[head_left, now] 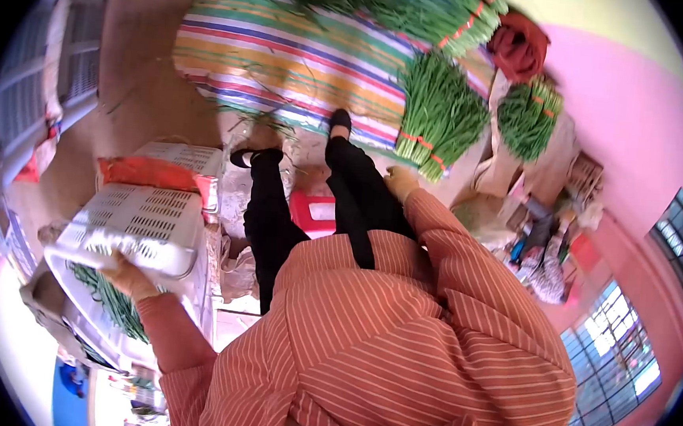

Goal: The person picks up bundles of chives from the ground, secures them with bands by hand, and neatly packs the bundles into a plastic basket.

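Observation:
My left hand (127, 277) reaches out to the left, with its fingers at the rim of a white plastic crate (73, 257) and seemingly gripping it. Long green stalks (110, 300) lie inside that crate, just beneath the hand. Beside it sits a slotted white crate (139, 215), apparently upside down. My right hand (400, 183) hangs by my right thigh, its fingers loosely bent and nothing seen in them. Closest to it is a pile of green leafy bundles (441, 113) tied with orange bands.
A striped sheet (289, 59) covers the floor ahead, with more banded bundles (458, 23) along its far edge. Further bundles (528, 119) stand by the pink wall. A red container (312, 213) is by my legs. Another person (544, 259) is low down at right.

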Demonstrator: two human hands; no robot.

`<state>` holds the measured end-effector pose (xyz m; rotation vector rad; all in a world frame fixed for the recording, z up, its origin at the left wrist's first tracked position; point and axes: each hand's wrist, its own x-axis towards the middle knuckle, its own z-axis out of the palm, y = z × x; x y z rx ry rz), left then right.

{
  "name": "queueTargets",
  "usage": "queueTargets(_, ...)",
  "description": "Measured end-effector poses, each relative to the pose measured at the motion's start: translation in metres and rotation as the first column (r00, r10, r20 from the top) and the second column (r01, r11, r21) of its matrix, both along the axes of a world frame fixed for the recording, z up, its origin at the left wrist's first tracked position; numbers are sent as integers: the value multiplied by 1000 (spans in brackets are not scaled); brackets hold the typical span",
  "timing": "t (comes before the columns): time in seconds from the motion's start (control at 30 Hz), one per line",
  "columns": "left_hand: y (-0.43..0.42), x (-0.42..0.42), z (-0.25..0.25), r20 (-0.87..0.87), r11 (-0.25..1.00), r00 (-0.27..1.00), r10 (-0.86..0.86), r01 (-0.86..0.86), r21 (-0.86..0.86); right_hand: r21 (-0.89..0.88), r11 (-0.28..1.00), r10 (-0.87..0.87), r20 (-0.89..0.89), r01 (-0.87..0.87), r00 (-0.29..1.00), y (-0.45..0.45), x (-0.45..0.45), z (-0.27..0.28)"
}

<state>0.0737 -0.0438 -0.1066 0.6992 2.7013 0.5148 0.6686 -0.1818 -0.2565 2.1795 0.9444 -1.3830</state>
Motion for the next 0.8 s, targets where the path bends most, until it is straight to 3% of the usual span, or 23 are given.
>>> queueTargets(0.03,-10,-27,-13,-77,998,996,-54,57,37,-20,999,-30,-8,30,1000,-12,10,-9)
queueTargets(0.07,-5,-22,4,61,999,997,-48,49,-16,-45,996,-72,2,72,997,-22,21,-22)
queueTargets(0.1,-3,-26,5,208,994,974,94,-104,38,-70,991,-113,16,114,993,-33,34,-37)
queueTargets(0.13,13,2,23,-22,965,984,176,-177,-192,-102,982,-154,28,156,988,-48,46,-55)
queueTargets(0.17,7,-11,24,170,989,980,103,-83,-124,-91,966,-239,31,240,971,-68,62,-85)
queueTargets(0.2,-4,-54,20,460,974,859,225,-207,-90,-76,941,-327,34,329,944,-89,78,-120)
queueTargets(0.23,19,42,44,415,943,847,333,-306,-133,11,916,-401,97,402,911,-119,90,-156)
queueTargets(0.27,12,-12,48,494,928,790,363,-259,-268,79,926,-376,221,368,900,-128,99,-179)
queueTargets(0.3,17,9,51,412,914,826,386,-280,-295,46,909,-409,280,414,868,-104,106,-171)
queueTargets(0.37,20,57,51,562,899,702,437,-347,-266,187,887,-460,287,422,840,-112,129,-213)
queueTargets(0.4,30,129,43,450,882,761,468,-432,-187,128,888,-460,283,442,842,-115,146,-240)
queueTargets(0.43,26,122,45,455,891,767,453,-375,-254,123,866,-499,277,485,821,-126,162,-271)
queueTargets(0.47,39,196,30,324,861,802,501,-425,-279,111,888,-455,356,446,817,-115,166,-280)
queueTargets(0.53,36,216,34,175,868,941,291,-182,-463,182,847,-529,365,499,766,-125,184,-325)
queueTargets(0.6,33,214,28,109,857,958,265,-182,-482,315,771,-630,255,553,733,-159,198,-385)
queueTargets(0.73,29,208,21,-29,845,979,202,-189,-501,291,725,-683,427,625,593,-118,175,-386)
queueTargets(0.8,31,227,16,-93,842,968,234,-250,-477,294,767,-632,498,570,594,-121,168,-379)
